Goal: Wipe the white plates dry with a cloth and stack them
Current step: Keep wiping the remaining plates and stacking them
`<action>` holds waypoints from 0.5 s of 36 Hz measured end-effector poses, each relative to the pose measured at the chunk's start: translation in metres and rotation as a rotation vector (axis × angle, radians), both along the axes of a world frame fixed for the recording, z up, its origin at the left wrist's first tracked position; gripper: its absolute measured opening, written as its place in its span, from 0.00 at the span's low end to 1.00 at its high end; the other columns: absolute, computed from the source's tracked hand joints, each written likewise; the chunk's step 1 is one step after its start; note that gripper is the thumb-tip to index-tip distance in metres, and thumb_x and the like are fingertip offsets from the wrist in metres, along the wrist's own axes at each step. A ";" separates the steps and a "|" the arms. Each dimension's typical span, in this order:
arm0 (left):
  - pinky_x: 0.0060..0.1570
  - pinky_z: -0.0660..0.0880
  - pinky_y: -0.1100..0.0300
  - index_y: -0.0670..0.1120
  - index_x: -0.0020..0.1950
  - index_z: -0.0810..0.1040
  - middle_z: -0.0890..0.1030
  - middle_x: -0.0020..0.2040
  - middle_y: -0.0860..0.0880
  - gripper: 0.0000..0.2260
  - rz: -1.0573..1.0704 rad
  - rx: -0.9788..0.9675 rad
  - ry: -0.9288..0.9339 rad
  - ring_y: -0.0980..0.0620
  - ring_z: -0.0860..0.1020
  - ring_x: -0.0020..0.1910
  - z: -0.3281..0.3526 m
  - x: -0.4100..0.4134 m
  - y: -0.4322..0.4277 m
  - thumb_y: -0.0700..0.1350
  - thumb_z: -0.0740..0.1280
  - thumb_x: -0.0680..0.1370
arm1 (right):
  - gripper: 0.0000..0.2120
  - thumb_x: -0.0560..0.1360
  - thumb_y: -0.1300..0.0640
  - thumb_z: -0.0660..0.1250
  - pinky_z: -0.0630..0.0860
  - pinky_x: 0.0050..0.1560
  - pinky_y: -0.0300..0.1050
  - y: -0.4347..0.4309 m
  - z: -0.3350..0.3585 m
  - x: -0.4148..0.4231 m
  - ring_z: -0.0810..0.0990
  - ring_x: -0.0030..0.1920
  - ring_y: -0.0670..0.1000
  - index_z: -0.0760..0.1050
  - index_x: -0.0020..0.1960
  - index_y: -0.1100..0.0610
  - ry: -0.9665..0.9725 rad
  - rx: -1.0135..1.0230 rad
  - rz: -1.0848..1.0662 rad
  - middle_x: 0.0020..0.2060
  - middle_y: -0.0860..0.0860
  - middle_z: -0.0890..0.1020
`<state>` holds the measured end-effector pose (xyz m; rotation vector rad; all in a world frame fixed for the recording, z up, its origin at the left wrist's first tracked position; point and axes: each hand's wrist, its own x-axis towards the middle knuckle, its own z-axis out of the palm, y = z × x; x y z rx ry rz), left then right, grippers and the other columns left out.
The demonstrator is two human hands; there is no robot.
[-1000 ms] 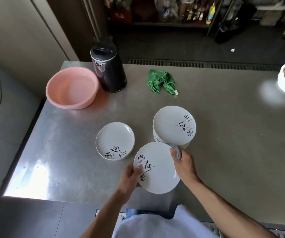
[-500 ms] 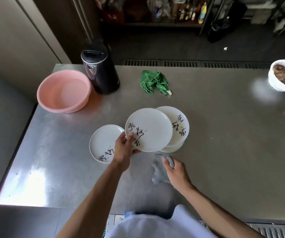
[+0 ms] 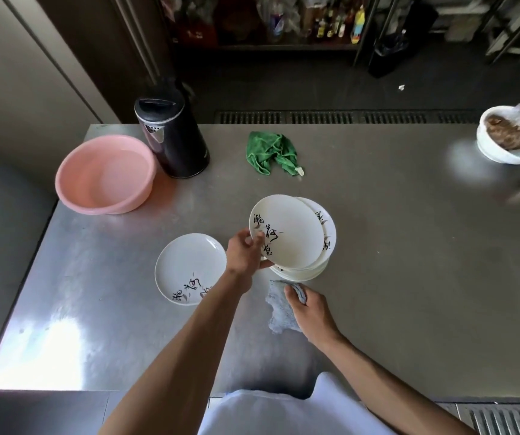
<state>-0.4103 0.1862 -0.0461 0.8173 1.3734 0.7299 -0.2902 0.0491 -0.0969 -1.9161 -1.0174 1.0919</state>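
My left hand (image 3: 245,252) pinches the near-left rim of a white plate (image 3: 290,233) with black brush writing, holding it tilted just over the stack of white plates (image 3: 326,246) at the table's middle. It mostly covers the stack. A single white plate (image 3: 186,265) lies flat on the steel to the left of my left wrist. My right hand (image 3: 310,309) rests on the table below the stack, fingers curled around a crumpled grey cloth (image 3: 279,312).
A pink basin (image 3: 105,174) and a black kettle (image 3: 172,133) stand at the back left of the steel table (image 3: 409,262). A green cloth (image 3: 269,152) lies behind the stack. A white bowl with food (image 3: 515,135) sits at the far right edge.
My left hand has carried the wiped plate up and right, from in front of me to over the stack. My right hand let go of the plate and dropped to the table with the cloth.
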 end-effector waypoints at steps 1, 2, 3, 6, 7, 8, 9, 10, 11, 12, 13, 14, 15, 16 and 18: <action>0.38 0.84 0.50 0.45 0.54 0.79 0.84 0.48 0.44 0.04 -0.007 0.010 0.025 0.47 0.85 0.47 -0.001 0.000 0.000 0.44 0.66 0.84 | 0.15 0.80 0.50 0.66 0.69 0.37 0.28 0.001 0.001 0.000 0.75 0.33 0.37 0.72 0.35 0.46 0.002 0.004 0.003 0.30 0.35 0.79; 0.39 0.85 0.49 0.45 0.55 0.80 0.85 0.49 0.44 0.05 -0.014 0.025 0.059 0.47 0.85 0.48 -0.001 0.001 0.000 0.44 0.66 0.83 | 0.13 0.80 0.50 0.65 0.70 0.38 0.28 0.001 0.002 0.000 0.76 0.34 0.37 0.74 0.37 0.47 0.007 0.005 0.004 0.31 0.36 0.79; 0.39 0.85 0.49 0.44 0.57 0.80 0.85 0.49 0.44 0.06 -0.024 0.044 0.101 0.48 0.85 0.48 -0.001 0.001 0.000 0.44 0.66 0.83 | 0.12 0.80 0.49 0.65 0.71 0.39 0.29 0.001 0.003 -0.001 0.77 0.35 0.37 0.75 0.38 0.48 0.016 0.003 0.004 0.32 0.37 0.80; 0.39 0.85 0.46 0.40 0.62 0.79 0.83 0.53 0.41 0.13 -0.105 0.110 0.262 0.46 0.84 0.47 0.002 0.003 0.001 0.47 0.65 0.83 | 0.12 0.80 0.48 0.65 0.73 0.41 0.33 0.003 0.003 -0.002 0.78 0.36 0.38 0.77 0.41 0.51 0.023 -0.007 0.011 0.34 0.40 0.82; 0.39 0.85 0.44 0.39 0.63 0.79 0.83 0.55 0.39 0.14 -0.156 0.129 0.317 0.42 0.84 0.49 0.002 0.004 0.002 0.47 0.64 0.83 | 0.12 0.80 0.48 0.65 0.73 0.42 0.33 0.003 0.003 -0.003 0.79 0.38 0.39 0.78 0.42 0.52 0.019 -0.008 0.016 0.35 0.41 0.83; 0.39 0.85 0.43 0.39 0.64 0.78 0.83 0.56 0.39 0.15 -0.213 0.140 0.359 0.39 0.84 0.50 0.002 0.006 0.003 0.47 0.63 0.83 | 0.12 0.80 0.48 0.64 0.73 0.43 0.33 0.004 0.003 -0.003 0.79 0.39 0.39 0.79 0.44 0.53 0.014 -0.007 0.024 0.36 0.43 0.83; 0.39 0.85 0.43 0.39 0.64 0.78 0.83 0.57 0.39 0.14 -0.262 0.142 0.386 0.37 0.84 0.51 0.002 0.007 0.004 0.46 0.62 0.83 | 0.12 0.81 0.48 0.64 0.73 0.43 0.32 0.004 0.003 -0.004 0.79 0.40 0.39 0.79 0.46 0.54 0.010 -0.004 0.034 0.37 0.44 0.84; 0.41 0.85 0.42 0.40 0.65 0.78 0.83 0.57 0.39 0.14 -0.298 0.136 0.406 0.36 0.84 0.52 0.001 0.009 0.004 0.43 0.61 0.82 | 0.12 0.81 0.47 0.64 0.73 0.43 0.30 0.005 0.003 -0.005 0.80 0.41 0.38 0.80 0.47 0.54 0.007 -0.003 0.047 0.38 0.44 0.84; 0.44 0.85 0.42 0.41 0.66 0.77 0.83 0.59 0.38 0.15 -0.317 0.127 0.423 0.35 0.83 0.55 0.000 0.010 0.004 0.41 0.59 0.81 | 0.12 0.81 0.47 0.63 0.72 0.44 0.29 0.006 0.005 -0.005 0.80 0.43 0.37 0.80 0.49 0.53 0.006 -0.006 0.059 0.39 0.43 0.84; 0.48 0.84 0.41 0.42 0.68 0.76 0.82 0.60 0.38 0.18 -0.323 0.115 0.436 0.35 0.81 0.58 -0.001 0.011 0.004 0.38 0.58 0.79 | 0.11 0.81 0.47 0.63 0.72 0.44 0.28 0.006 0.006 -0.006 0.80 0.45 0.36 0.80 0.50 0.53 0.008 -0.009 0.067 0.41 0.42 0.84; 0.52 0.83 0.41 0.43 0.71 0.74 0.81 0.62 0.37 0.21 -0.321 0.101 0.445 0.34 0.80 0.61 -0.003 0.012 0.005 0.37 0.58 0.78 | 0.11 0.81 0.47 0.63 0.72 0.45 0.27 0.007 0.007 -0.007 0.80 0.46 0.36 0.80 0.51 0.52 0.012 -0.008 0.070 0.42 0.42 0.84; 0.55 0.82 0.41 0.43 0.74 0.72 0.80 0.64 0.36 0.24 -0.317 0.088 0.451 0.34 0.79 0.63 -0.004 0.013 0.005 0.35 0.58 0.77 | 0.10 0.81 0.47 0.63 0.71 0.45 0.26 0.007 0.009 -0.007 0.80 0.47 0.35 0.80 0.51 0.51 0.015 -0.007 0.072 0.42 0.40 0.84; 0.56 0.81 0.40 0.44 0.76 0.70 0.79 0.65 0.36 0.26 -0.314 0.079 0.455 0.34 0.78 0.64 -0.006 0.014 0.005 0.34 0.59 0.77 | 0.09 0.81 0.47 0.63 0.71 0.45 0.26 0.008 0.010 -0.008 0.80 0.47 0.35 0.80 0.51 0.49 0.017 -0.011 0.071 0.42 0.39 0.84; 0.57 0.81 0.40 0.44 0.77 0.69 0.79 0.66 0.36 0.27 -0.312 0.077 0.452 0.34 0.77 0.64 -0.008 0.014 0.005 0.34 0.59 0.77 | 0.09 0.81 0.46 0.63 0.71 0.45 0.26 0.009 0.012 -0.009 0.80 0.47 0.35 0.80 0.51 0.48 0.020 -0.020 0.069 0.42 0.38 0.84; 0.55 0.82 0.39 0.46 0.76 0.70 0.80 0.65 0.37 0.27 -0.304 0.089 0.440 0.34 0.78 0.64 -0.009 0.015 0.004 0.34 0.59 0.76 | 0.07 0.81 0.46 0.63 0.71 0.44 0.26 0.010 0.014 -0.010 0.80 0.46 0.34 0.79 0.49 0.45 0.020 -0.033 0.067 0.41 0.35 0.83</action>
